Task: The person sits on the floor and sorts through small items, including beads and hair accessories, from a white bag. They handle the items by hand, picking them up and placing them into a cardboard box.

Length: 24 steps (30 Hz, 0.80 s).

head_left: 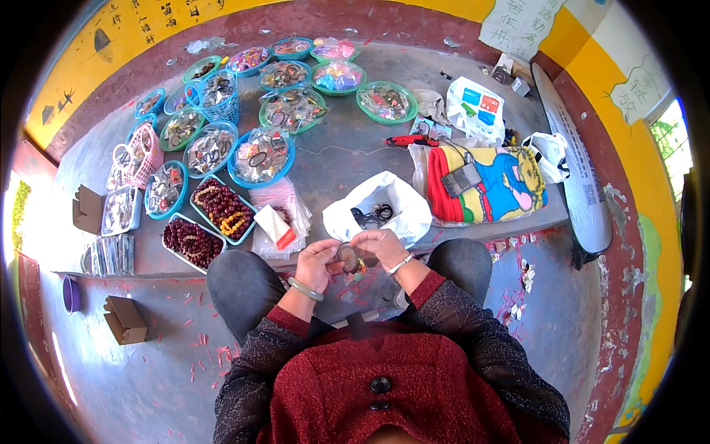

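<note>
Dark round trinket point(347, 258) pinched between left hand point(318, 264), right hand point(381, 246)

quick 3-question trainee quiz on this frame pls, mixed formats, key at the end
1. True or false: both hands hold the small dark bracelet with coloured beads.
2. What lies just beyond the hands? A. open white plastic bag B. metal kettle C. wooden stool
3. Fill in: the rectangular trays of dark red bead bracelets lie to the person's ____.

Key: 1 true: left hand and right hand pinch it together. 2 A. 3 left.
</note>
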{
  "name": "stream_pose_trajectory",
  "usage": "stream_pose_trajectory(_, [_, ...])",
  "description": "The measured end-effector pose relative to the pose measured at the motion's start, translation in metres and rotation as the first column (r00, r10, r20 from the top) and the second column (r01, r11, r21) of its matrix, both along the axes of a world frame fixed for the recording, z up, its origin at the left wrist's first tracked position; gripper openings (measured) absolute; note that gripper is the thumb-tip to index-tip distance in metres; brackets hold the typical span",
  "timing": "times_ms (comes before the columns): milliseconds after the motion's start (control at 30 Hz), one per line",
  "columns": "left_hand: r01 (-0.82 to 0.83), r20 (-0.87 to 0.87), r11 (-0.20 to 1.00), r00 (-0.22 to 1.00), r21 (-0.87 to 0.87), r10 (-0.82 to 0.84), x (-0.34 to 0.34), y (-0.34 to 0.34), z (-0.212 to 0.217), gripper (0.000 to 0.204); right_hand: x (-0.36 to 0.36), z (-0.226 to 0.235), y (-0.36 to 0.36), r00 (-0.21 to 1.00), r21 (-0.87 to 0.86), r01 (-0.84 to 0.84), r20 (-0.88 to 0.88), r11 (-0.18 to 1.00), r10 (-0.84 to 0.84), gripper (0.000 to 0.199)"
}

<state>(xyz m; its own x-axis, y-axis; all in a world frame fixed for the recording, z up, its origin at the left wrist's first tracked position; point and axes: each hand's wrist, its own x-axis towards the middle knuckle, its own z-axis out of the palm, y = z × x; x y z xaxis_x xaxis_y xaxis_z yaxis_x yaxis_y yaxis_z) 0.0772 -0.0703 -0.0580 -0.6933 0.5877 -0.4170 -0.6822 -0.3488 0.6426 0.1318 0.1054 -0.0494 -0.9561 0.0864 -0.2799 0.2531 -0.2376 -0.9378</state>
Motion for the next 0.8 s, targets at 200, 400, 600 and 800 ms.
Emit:
stream_pose_trajectory(200, [0.02, -0.016, 0.999, 1.0, 0.027, -0.02, -0.001, -0.001, -0.001, 0.012, 0.0, 0.001, -0.002, 1.0, 0.029, 0.009, -0.006, 1.0, -0.009, 0.014])
stream_pose_trajectory(400, [0.02, 0.023, 0.991, 0.999, 0.13, -0.023, -0.001, -0.002, 0.015, 0.02, -0.001, -0.001, 0.003, 0.999, 0.135, -0.046, -0.013, 0.99, 0.048, 0.013])
stream_pose_trajectory(600, [0.07, 0.065, 0.997, 0.995, 0.017, -0.071, -0.003, 0.0, 0.008, 0.022, -0.001, 0.001, 0.0, 0.999, 0.203, -0.044, -0.018, 0.978, 0.048, 0.018])
stream_pose_trajectory(800, [0.153, -0.017, 0.983, 0.988, -0.103, -0.156, -0.002, 0.001, -0.001, 0.012, -0.001, -0.002, 0.001, 0.99, 0.281, -0.109, -0.05, 0.954, 0.128, 0.019])
